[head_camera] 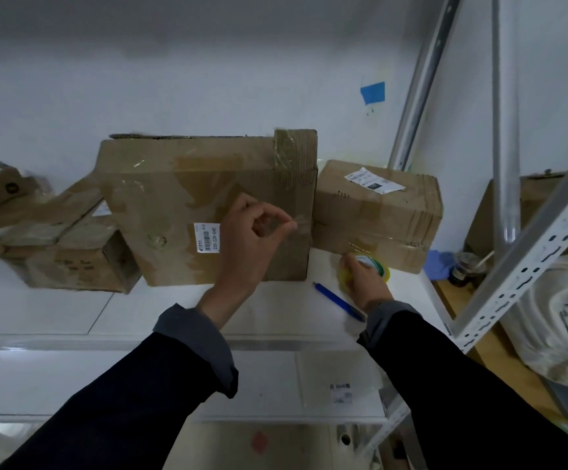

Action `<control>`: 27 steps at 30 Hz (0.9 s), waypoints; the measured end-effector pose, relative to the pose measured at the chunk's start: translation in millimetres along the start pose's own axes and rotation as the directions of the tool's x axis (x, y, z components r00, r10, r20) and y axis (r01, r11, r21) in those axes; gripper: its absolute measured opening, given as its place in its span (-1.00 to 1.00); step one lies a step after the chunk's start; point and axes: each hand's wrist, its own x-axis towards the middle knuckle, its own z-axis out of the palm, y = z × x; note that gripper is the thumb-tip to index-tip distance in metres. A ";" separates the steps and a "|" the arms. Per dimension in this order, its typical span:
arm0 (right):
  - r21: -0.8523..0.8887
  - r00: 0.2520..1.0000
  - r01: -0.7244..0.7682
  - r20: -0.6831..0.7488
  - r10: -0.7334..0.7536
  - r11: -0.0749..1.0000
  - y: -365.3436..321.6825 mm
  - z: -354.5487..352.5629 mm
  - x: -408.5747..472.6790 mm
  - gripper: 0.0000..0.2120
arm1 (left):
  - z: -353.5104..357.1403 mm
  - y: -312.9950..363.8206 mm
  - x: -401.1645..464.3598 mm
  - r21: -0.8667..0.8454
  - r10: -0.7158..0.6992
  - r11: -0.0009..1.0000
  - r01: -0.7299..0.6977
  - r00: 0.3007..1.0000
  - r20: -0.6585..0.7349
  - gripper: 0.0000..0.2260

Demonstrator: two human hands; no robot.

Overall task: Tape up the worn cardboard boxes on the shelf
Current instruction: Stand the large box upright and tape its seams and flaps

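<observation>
stretching a strip of clear packing tape between two hands, so the free end can be laid across worn cardboard: the left hand is raised in front of the large brown cardboard box, thumb and forefinger pinched on the tape's free end, remaining fingers loosely curled; the right hand sits low on the white shelf board, fingers wrapped round the yellow-and-green roll of clear tape, apparently anchoring it so the strip stays taut. the large box stands upright near the middle of the shelf, closed, already carrying glossy tape patches and a white barcode label; contents not visible. just right of it, touching or nearly so, the smaller brown cardboard box with a white shipping label, creased at its edges, closed, a shiny tape band along its lower front; the roll sits just before it. to the left, a low crushed brown cardboard box, partly blurred, flaps uneven; contents cannot be told. a blue pen-shaped tool lies on the shelf beside the right hand. judged: the strip is drawn out but not yet pressed down.
</observation>
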 end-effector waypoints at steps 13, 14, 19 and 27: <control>0.207 0.962 0.112 -0.268 -0.054 0.972 -62.6 -39.3 11.0 -0.85 | -17.3 4.7 46.0 -0.030 0.032 0.999 -0.028 0.992 0.125 -0.95; 0.433 0.942 0.195 -0.331 -0.046 0.880 -79.1 -50.2 10.0 -0.92 | -18.6 6.2 50.3 -0.037 0.031 0.999 -0.026 0.990 0.136 -0.95; 0.815 0.889 0.435 -0.456 -0.041 0.382 -142.7 -104.5 1.4 -0.73 | -30.4 16.1 75.8 -0.059 0.086 0.995 -0.075 0.972 0.219 -0.93; 0.765 0.866 0.498 -0.460 -0.196 0.408 -162.5 -134.7 14.3 -0.76 | -48.0 26.1 115.4 -0.057 0.207 0.978 -0.200 0.938 0.277 -0.86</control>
